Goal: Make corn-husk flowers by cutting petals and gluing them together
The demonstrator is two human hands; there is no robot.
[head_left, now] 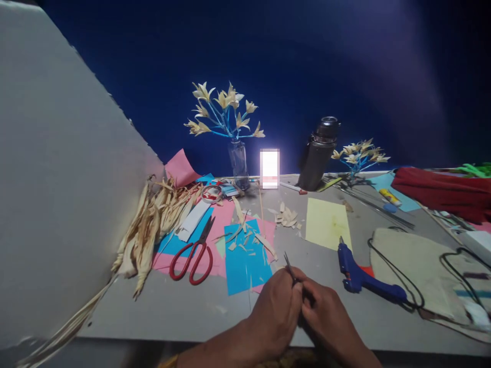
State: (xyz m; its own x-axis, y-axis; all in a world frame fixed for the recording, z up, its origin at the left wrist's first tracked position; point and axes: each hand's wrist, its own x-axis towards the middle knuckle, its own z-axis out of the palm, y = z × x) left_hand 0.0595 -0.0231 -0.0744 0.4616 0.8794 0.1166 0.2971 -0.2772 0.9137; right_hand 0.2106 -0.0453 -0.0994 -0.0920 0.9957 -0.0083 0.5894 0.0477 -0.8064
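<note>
My left hand and my right hand meet low over the front of the table, both closed with the fingertips pressed together. A thin, dark, pointed metal piece sticks up between them, its lower part hidden by my fingers. I cannot tell whether it is wire or a slim tool. Just beyond my left hand lies a blue paper sheet scattered with cut husk strips. To the right of my hands rests a blue glue gun. Red-handled scissors lie to the left.
Dried corn husks are heaped at left by the white wall. Husk flowers stand in a glass bottle, near a leaning dark flask. Husk petals, yellow paper, metal wires and red cloth also lie about.
</note>
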